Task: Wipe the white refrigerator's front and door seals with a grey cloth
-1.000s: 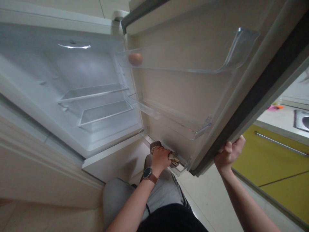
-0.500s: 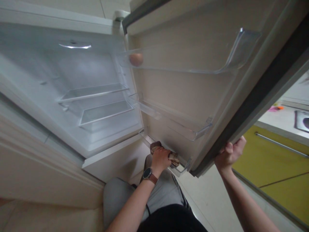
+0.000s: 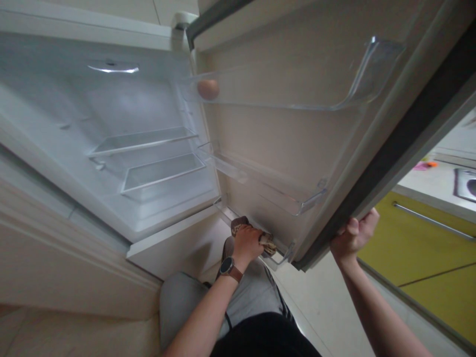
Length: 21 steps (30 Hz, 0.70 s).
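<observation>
— So, where is the left hand (image 3: 247, 243)?

— Low down, at the lowest door bin (image 3: 288, 250) of the open fridge door (image 3: 282, 148). Its fingers are curled tight around a brown patterned cloth (image 3: 268, 244), which pokes out on both sides of the fist and lies against the bin. A watch (image 3: 226, 267) with a brown strap sits on that wrist.

— And the right hand (image 3: 353, 233)?

— It grips the outer bottom edge of the fridge door, by the dark seal. The thumb lies on the near side and the fingers wrap round behind the edge, clamped on it.

— Are the two hands close?

— Near, but apart; the bin's corner lies between them.

— Anything stored in the door?

— One egg (image 3: 208, 89), in the top door bin (image 3: 357, 84), at its hinge end. The middle door bin (image 3: 297, 201) is clear plastic; I cannot tell whether anything lies in it.

— What about the inside of the fridge?

— Two glass shelves (image 3: 148, 141), one above the other, and a lamp (image 3: 113, 68) lit on the ceiling of the white compartment.

— And off to the right?

— Behind the right arm, a yellow cabinet (image 3: 427, 248) with a long bar handle, under a pale counter (image 3: 435, 183) with a metal sink (image 3: 464, 186) at the frame's edge.
</observation>
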{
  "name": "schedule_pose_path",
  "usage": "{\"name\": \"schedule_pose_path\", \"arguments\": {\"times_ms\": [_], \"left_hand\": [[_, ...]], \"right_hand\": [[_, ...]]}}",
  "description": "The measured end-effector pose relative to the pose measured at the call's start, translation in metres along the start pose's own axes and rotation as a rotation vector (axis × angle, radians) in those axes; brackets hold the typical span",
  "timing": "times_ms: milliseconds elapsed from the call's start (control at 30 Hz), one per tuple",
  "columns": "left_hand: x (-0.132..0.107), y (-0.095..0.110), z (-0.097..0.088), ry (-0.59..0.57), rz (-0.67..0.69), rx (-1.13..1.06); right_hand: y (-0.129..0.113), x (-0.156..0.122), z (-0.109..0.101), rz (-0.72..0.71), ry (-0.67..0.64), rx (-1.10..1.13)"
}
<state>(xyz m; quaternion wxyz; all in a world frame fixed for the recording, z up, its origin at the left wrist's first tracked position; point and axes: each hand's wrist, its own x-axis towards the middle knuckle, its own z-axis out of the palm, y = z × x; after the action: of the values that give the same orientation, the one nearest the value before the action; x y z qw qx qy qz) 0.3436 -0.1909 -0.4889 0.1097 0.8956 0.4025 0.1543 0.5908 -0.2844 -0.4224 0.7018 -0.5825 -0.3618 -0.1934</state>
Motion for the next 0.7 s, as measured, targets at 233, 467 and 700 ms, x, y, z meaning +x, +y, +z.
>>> {"name": "schedule_pose_path", "arguments": {"times_ms": [233, 467, 700], "left_hand": [[0.0002, 0.0, 0.0002, 0.008, 0.006, 0.003], [0.0001, -0.0008, 0.0013, 0.001, 0.001, 0.005], [0.0009, -0.001, 0.0008, -0.002, 0.007, 0.023]], "right_hand": [[0.0035, -0.0002, -0.0005, 0.002, -0.001, -0.006], [0.0012, 0.0005, 0.0001, -0.018, 0.004, -0.001], [-0.0021, 0.0011, 0.0005, -0.024, 0.001, 0.009]]}}
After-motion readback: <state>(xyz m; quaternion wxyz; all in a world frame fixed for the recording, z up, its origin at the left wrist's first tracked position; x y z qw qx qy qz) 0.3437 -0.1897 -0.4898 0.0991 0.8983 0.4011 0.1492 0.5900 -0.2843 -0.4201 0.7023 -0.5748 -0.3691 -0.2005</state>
